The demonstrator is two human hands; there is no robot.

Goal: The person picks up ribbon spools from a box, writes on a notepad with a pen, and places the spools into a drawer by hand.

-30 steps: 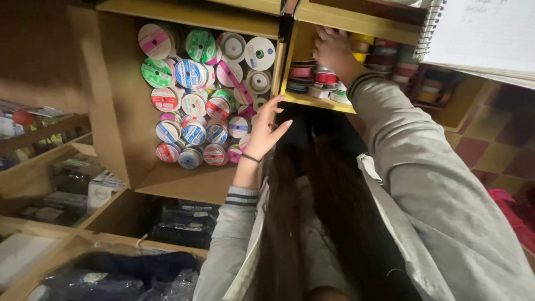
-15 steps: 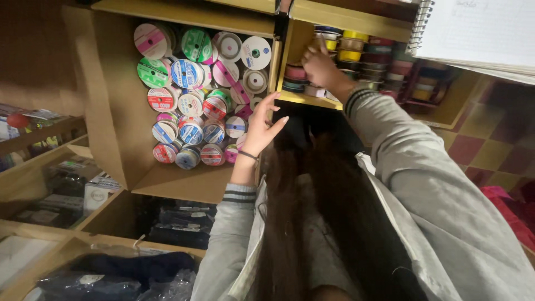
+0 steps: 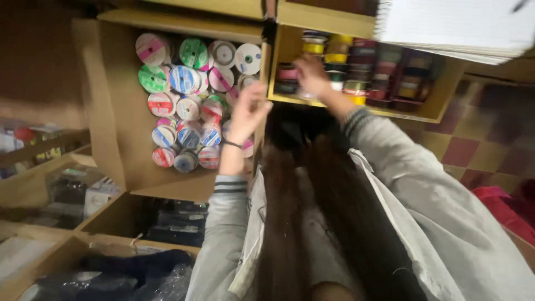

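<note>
We see 2 wooden cubbyholes side by side, viewed from above the person's head. Our left hand (image 3: 247,111) is raised in front of the divider (image 3: 264,83) between them, just beside the ribbon spools (image 3: 186,100) that fill the left cubbyhole (image 3: 106,100) with their round faces outward. The picture is blurred here; the fingers look loosely curled and hold nothing we can make out, but we cannot tell for sure. A dark band sits on that wrist.

Our right hand (image 3: 310,75) reaches into the right cubbyhole (image 3: 440,106) and rests on the low stacks of ribbon rolls (image 3: 290,78) at its left end, pink and dark ones among them. Whether it pinches a roll or only touches the stack we cannot tell. Further right stand taller stacks of rolls (image 3: 384,67) in yellow, red and dark tones.

A spiral notebook (image 3: 457,25) juts in at the upper right. Long dark hair (image 3: 312,223) hangs between the grey sleeves (image 3: 423,195).
</note>
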